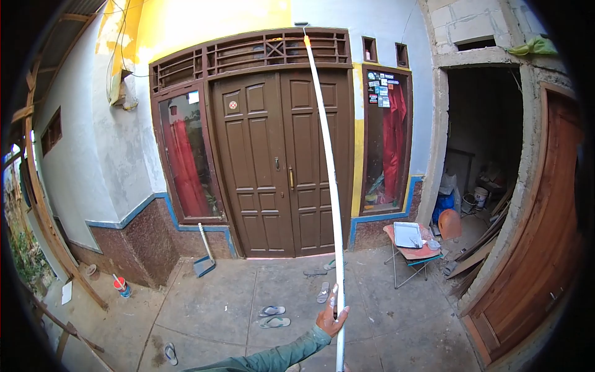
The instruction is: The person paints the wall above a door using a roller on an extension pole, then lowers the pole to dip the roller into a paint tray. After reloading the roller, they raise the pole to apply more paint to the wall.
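Observation:
My left hand [331, 317], in a green sleeve, is wrapped round the lower part of a long white extension pole [330, 161]. The pole rises up in front of the brown double door. At its top, past an orange end piece [306, 41], a small paint roller [302, 24] overlaps the wall just above the door frame. Yellow paint [217, 17] covers the wall left of the roller, and white wall [384, 18] shows to its right. My right hand is out of view.
A paint tray [408, 235] lies on a small folding stand at right. Sandals [274, 322] are scattered over the concrete floor. A dustpan [204, 266] leans near the wall, and a red pot [122, 286] stands at left. Brown double doors [282, 161] are closed.

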`<state>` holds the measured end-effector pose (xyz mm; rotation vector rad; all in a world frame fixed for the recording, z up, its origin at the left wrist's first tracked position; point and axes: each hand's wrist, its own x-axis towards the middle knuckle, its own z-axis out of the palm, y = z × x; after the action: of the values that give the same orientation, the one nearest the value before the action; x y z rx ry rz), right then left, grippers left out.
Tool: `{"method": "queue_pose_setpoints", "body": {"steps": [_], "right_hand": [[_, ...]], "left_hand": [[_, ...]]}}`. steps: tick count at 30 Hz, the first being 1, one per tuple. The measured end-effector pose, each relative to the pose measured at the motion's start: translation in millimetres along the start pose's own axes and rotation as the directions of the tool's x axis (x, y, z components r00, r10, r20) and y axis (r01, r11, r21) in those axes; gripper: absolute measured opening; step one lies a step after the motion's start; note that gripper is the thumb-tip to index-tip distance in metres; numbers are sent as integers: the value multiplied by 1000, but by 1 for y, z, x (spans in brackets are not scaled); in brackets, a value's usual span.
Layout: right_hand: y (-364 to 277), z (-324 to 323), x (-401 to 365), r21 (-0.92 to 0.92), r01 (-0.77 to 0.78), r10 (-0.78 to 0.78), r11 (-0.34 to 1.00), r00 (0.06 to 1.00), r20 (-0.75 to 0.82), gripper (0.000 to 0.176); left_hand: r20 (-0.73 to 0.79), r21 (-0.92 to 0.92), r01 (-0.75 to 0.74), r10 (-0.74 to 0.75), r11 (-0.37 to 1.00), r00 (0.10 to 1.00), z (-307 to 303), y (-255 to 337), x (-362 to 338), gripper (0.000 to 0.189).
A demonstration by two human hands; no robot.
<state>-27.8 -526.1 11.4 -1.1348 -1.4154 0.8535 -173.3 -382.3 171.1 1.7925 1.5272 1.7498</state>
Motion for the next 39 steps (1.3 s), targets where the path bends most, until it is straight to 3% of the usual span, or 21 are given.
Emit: {"method": "queue_pose_setpoints", "body": {"steps": [3,6,8,11,17,20,28,30,33,37,39], "right_hand": [[4,1,-3,-20,46,-47,999,998,-48,39],[19,2,-11,9,14,-13,1000,998,-57,40],[25,0,-14,14,-141,140,990,989,38,40],[29,3,-13,-9,-43,43,999,999,0,40],[17,16,-1,80,-49,49,996,999,2,40],[7,21,11,127,-51,52,991,999,-9,40],[-10,11,13,124,-92,90,988,996,19,40],[2,10,7,137,-66,63,988,998,24,39],[12,8,-4,112,-101,100,989,995,17,40],[5,5,-1,38,-70,70,997,998,2,42],[-2,4,3,11,-80,80,997,997,-2,42]], "left_hand": [[-20,7,-44,44,999,999,2,-5,-4,74],[43,-25,55,-54,998,998,-3,3,-6,74],[74,28,48,-50,998,996,-4,2,-8,73],[107,75,97,-105,992,989,-7,1,-9,73],[109,86,109,-118,990,987,-6,-11,-17,75],[43,57,10,-13,998,999,-2,-22,-10,74],[-32,89,-94,97,992,995,0,-25,16,72],[89,91,52,-60,995,994,-1,-25,4,72],[149,117,153,-169,981,974,-2,-23,-8,73],[164,106,184,-200,977,966,-2,-16,-8,74],[137,50,140,-145,989,980,-5,-9,5,73]]}}
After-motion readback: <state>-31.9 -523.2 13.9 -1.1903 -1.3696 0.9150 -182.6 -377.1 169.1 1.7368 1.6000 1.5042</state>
